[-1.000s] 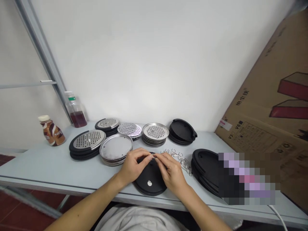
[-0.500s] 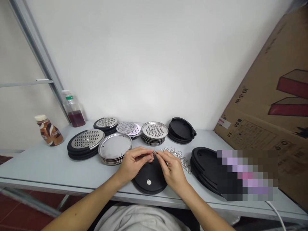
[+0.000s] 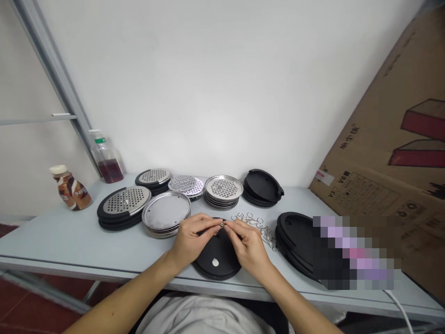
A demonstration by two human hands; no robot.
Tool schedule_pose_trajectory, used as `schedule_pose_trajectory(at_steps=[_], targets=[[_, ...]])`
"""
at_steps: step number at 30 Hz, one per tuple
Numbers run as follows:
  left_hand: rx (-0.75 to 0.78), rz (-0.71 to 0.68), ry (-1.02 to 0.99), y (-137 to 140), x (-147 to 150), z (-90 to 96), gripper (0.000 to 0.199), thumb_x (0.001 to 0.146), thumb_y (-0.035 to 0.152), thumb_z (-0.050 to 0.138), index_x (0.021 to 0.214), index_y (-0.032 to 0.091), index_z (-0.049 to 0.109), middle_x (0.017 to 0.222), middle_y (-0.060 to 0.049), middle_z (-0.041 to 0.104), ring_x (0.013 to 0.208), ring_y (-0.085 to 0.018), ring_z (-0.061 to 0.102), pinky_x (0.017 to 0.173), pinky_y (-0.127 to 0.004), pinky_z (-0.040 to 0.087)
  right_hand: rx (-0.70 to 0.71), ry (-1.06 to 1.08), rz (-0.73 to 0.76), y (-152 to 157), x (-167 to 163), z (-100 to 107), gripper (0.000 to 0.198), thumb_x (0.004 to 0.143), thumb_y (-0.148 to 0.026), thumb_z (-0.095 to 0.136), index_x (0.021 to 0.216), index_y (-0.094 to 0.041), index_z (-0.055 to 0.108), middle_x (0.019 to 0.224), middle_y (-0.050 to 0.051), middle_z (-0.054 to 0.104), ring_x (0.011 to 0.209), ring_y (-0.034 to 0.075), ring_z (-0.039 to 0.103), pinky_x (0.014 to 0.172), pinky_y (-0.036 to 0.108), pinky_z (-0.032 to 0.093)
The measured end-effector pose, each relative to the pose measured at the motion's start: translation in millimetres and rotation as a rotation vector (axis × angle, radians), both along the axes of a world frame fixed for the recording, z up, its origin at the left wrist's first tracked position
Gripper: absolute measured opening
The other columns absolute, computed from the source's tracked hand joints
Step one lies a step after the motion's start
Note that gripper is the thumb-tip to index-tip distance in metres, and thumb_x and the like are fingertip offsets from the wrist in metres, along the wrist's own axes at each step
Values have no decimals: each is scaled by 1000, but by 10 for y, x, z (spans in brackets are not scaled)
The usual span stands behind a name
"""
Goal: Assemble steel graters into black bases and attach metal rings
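Note:
Both my hands meet over a round black disc (image 3: 220, 255) with a white spot, near the table's front edge. Between the fingertips is a small metal ring (image 3: 221, 224), mostly covered by the fingers. My left hand (image 3: 194, 234) pinches its left side, and my right hand (image 3: 246, 239) pinches it from the right. Just beyond the right hand lies a loose pile of wire rings and hooks (image 3: 260, 225). Left of my left hand stands a stack of shallow metal discs (image 3: 167, 211).
Grater discs in black holders (image 3: 127, 204) sit at the left, with stacked perforated discs (image 3: 223, 189) behind the hands. Black round holders (image 3: 262, 185) stand at the back; more (image 3: 299, 241) lie right. Two bottles (image 3: 72, 190) stand far left. A large cardboard box (image 3: 382, 153) leans at right.
My fingertips have come closer together around the small metal ring, which now shows less. The hands stay over the black disc, and the other things have not moved.

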State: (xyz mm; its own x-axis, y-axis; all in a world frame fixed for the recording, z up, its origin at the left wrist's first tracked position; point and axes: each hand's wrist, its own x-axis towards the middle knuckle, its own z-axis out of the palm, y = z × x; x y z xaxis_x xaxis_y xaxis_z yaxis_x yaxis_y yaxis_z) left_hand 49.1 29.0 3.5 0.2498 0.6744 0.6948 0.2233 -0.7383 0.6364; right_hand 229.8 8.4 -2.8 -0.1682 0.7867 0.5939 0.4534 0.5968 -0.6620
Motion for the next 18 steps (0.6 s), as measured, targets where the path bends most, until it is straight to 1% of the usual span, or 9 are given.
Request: schedule_pose_trajectory(at_steps=[3, 7, 13, 16, 18], targets=[[38, 24, 22, -2, 4, -14, 21, 89, 19, 67, 105, 25, 77, 84, -5, 72, 73, -16, 67, 69, -26, 56, -10, 8, 11, -3, -6, 6, 25, 97, -26, 50, 100, -22, 75, 72, 3, 64, 64, 16, 59, 60, 27, 46], [55, 68, 22, -1, 5, -34, 20, 88, 17, 67, 103, 23, 78, 76, -3, 67, 68, -14, 64, 65, -25, 53, -27, 12, 16, -9, -12, 12, 25, 97, -26, 51, 98, -22, 75, 72, 3, 64, 64, 16, 59, 61, 27, 46], [-23, 120, -19, 31, -14, -23, 17, 89, 18, 66, 101, 23, 77, 76, -2, 65, 69, -14, 62, 66, -25, 51, -51, -3, 31, -17, -18, 5, 26, 97, -26, 50, 90, -19, 74, 68, 2, 60, 62, 15, 57, 59, 26, 43], [-55, 142, -32, 43, -19, -30, 15, 89, 19, 66, 99, 23, 76, 80, -2, 67, 73, -15, 63, 69, -25, 51, -69, -5, 24, -15, -22, 7, 23, 97, -26, 51, 96, -20, 73, 73, 3, 63, 66, 16, 59, 61, 26, 44], [-127, 149, -59, 53, -18, -43, 9, 88, 20, 67, 94, 21, 73, 82, -2, 68, 74, -15, 65, 70, -25, 52, -77, -4, 38, -13, -27, 6, 22, 97, -25, 52, 100, -20, 73, 78, 4, 66, 71, 16, 62, 65, 26, 46]])
